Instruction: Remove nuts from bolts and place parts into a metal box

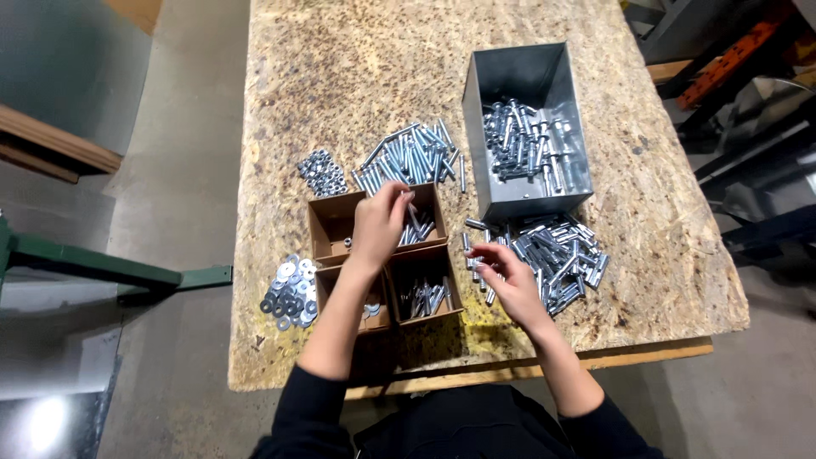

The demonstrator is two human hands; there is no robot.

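Even overhead light, moderately bright on the counter (340,85); surroundings dimmer. Soft short shadows under the boxes (387,255) and inside the metal bin (518,81). Glare patch on the floor (47,421), lower left. Wide-angle bending at frame edges. Focus adequate; small hardware slightly soft.

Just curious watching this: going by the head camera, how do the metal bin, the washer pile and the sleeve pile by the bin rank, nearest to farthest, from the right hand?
From the right hand:
1. Sleeve pile, just right of it.
2. Metal bin, beyond, farther up the table.
3. Washer pile, far left, past the cardboard boxes.
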